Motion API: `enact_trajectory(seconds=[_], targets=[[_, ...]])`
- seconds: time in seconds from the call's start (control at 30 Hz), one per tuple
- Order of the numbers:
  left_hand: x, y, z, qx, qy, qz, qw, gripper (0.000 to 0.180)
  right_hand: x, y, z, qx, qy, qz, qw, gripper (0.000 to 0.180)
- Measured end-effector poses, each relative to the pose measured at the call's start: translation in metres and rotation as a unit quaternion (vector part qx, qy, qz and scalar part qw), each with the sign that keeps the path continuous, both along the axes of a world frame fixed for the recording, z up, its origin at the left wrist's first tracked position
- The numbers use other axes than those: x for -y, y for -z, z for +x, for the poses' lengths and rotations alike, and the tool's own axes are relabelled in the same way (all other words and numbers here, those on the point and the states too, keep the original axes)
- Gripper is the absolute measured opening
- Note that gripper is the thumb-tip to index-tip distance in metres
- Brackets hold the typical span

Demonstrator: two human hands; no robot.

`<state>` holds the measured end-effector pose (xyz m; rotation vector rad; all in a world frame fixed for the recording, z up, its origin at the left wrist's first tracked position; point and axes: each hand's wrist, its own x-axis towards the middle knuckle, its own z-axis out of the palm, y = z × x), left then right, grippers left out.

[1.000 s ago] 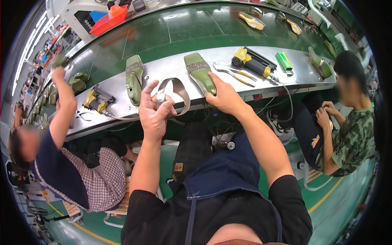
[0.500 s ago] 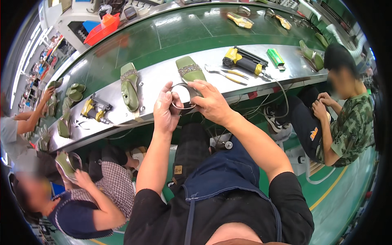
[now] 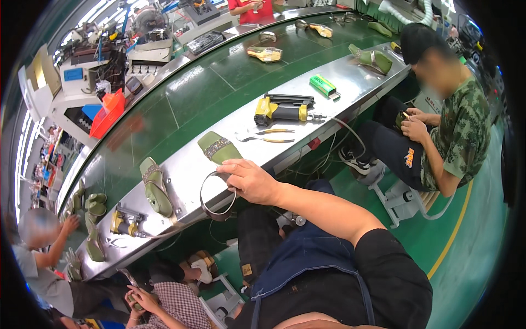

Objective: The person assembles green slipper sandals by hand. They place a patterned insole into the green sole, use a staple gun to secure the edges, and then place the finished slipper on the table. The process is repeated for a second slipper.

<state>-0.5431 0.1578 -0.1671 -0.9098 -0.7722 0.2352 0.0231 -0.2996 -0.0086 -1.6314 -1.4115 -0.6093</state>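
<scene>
Head view, right hand [image 3: 249, 180]: pinching the grey band in its fingers.
Left hand: staying out of view, so I cannot tell its state.
Grey band [image 3: 220, 217]: hanging as a loop at 8 o'clock from the right hand, overlapping the bench [image 3: 183, 164] edge; a slackening pinch risks dropping it floorward.
Green last [image 3: 218, 148]: lying at 11 o'clock, near the fingertips; a careless sweep risks knocking it askew.

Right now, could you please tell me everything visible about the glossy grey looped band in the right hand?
The glossy grey looped band is thin, with metallic sheen; its material is uncertain. Its rounded loop, gripped at the top by the right hand, shows against the near edge of the long silver bench; whether they touch is unclear.
</scene>
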Motion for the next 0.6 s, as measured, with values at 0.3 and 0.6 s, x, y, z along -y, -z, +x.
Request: enact_trajectory(seconds=[0.3,0.6], targets=[[-0.002,-0.019,0.025,-0.258,0.028,0.059,0.964,0.055,0.007,-0.002,0.004,-0.007,-0.001,-0.026,1.0,0.018],[-0.046,0.011,0.024,-0.236,-0.056,0.197,0.95,0.052,0.003,-0.007,0.001,0.0,-0.012,-0.018,1.0,0.019]])
